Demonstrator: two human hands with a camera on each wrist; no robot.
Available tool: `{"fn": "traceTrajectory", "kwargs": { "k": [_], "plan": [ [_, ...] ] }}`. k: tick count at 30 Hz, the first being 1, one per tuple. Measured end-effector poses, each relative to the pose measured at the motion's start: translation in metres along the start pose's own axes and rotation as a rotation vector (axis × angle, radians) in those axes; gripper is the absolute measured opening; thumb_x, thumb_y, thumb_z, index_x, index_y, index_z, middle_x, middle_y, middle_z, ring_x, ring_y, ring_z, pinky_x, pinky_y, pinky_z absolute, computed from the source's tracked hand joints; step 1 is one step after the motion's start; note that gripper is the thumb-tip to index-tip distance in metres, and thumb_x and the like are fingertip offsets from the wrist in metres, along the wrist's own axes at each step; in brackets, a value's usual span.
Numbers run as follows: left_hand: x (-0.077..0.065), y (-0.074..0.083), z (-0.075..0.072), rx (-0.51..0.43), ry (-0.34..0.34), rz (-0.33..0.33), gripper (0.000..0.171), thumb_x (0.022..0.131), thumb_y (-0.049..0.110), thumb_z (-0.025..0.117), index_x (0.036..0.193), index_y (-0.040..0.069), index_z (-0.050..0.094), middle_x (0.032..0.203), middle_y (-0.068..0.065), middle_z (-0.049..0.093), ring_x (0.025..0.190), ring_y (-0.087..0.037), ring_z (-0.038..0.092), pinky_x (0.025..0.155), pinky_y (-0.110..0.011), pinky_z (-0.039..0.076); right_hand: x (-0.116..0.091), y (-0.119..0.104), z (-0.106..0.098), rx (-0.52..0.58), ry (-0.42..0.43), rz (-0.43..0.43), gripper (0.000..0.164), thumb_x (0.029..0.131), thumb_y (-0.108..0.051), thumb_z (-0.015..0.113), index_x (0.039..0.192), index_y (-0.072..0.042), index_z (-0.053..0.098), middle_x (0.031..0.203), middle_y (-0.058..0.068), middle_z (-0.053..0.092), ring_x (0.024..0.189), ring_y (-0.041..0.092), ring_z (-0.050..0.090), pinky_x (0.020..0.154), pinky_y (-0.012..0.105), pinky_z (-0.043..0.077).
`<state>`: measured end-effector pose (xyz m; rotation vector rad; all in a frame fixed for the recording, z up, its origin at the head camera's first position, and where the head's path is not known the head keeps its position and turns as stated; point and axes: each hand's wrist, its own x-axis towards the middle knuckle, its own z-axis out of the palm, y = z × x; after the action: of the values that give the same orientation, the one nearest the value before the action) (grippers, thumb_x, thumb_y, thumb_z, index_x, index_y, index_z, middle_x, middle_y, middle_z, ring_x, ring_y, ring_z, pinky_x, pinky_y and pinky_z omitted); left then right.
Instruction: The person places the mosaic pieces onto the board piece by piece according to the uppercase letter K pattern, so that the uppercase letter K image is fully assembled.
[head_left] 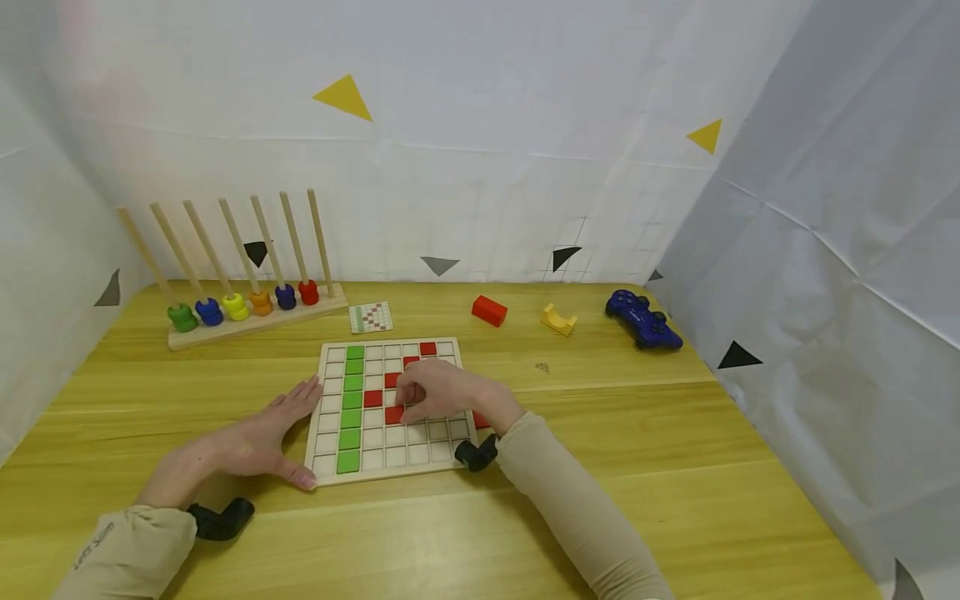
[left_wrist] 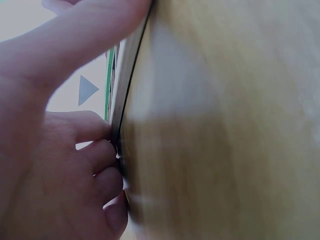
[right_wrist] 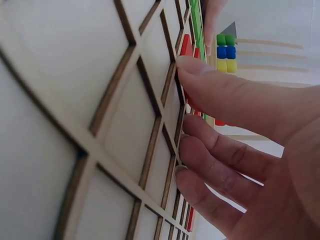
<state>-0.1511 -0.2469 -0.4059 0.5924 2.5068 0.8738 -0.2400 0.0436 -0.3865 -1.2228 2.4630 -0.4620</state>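
Note:
A square wooden grid board (head_left: 385, 477) lies on the table, with green tiles (head_left: 351, 417) filling one column and several red tiles (head_left: 372, 398) set in slanting lines. Along the board's left edge rests my left hand (head_left: 258, 437), its thumb at the near corner and fingers stretched by the frame. My right hand (head_left: 442, 390) is over the middle of the board with bent fingers. Its thumb (right_wrist: 215, 82) touches down beside a red tile (head_left: 393, 415) that sits in its cell. Between thumb and index finger I see a gap, with no tile held there.
A small pattern card (head_left: 371, 317) lies behind the board. At the back left stands a peg rack (head_left: 258, 321) with coloured beads. A red block (head_left: 489, 311), a yellow arch (head_left: 558, 320) and a blue game controller (head_left: 643, 320) lie rightward. Something red (head_left: 481, 420) shows beside my right wrist.

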Motion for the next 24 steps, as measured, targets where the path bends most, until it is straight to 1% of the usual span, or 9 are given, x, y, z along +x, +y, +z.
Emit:
{"fn": "traceTrajectory", "kwargs": {
  "k": [9,17,20,24],
  "plan": [
    [0.0,0.0,0.0,0.001,0.0,0.002,0.133,0.068,0.048,0.088,0.158,-0.005,0.007,0.166,-0.026,-0.006,0.151,-0.047,-0.006,0.118,-0.067,0.001,0.001,0.0,0.0,-0.008,0.001,-0.001,0.02,0.087,-0.029,0.079,0.098,-0.015,0.071,0.091,-0.005,0.064,0.083,0.007,0.055,0.075,0.018,0.046],
    [0.0,0.0,0.0,-0.002,0.003,0.004,0.133,0.067,0.048,0.088,0.158,-0.005,0.007,0.166,-0.026,-0.005,0.151,-0.047,-0.006,0.118,-0.067,0.001,0.0,0.001,0.001,0.011,0.002,0.005,0.02,0.087,-0.029,0.079,0.099,-0.015,0.071,0.091,-0.006,0.064,0.083,0.008,0.056,0.075,0.018,0.047],
    [0.0,0.0,0.0,-0.001,0.002,0.001,0.133,0.067,0.049,0.088,0.158,-0.005,0.007,0.166,-0.026,-0.005,0.151,-0.047,-0.006,0.118,-0.067,0.002,-0.003,0.002,-0.002,0.051,0.002,0.005,0.022,0.087,-0.029,0.079,0.104,-0.016,0.071,0.095,-0.008,0.064,0.087,0.008,0.057,0.078,0.018,0.048],
    [0.001,-0.001,0.0,-0.003,0.002,0.003,0.133,0.068,0.048,0.088,0.158,-0.005,0.006,0.165,-0.026,-0.006,0.151,-0.047,-0.006,0.118,-0.067,0.001,-0.013,0.009,-0.013,0.121,0.019,0.002,0.028,0.089,-0.025,0.078,0.113,-0.013,0.07,0.104,-0.003,0.067,0.093,0.01,0.058,0.083,0.022,0.051]
  ]
}}
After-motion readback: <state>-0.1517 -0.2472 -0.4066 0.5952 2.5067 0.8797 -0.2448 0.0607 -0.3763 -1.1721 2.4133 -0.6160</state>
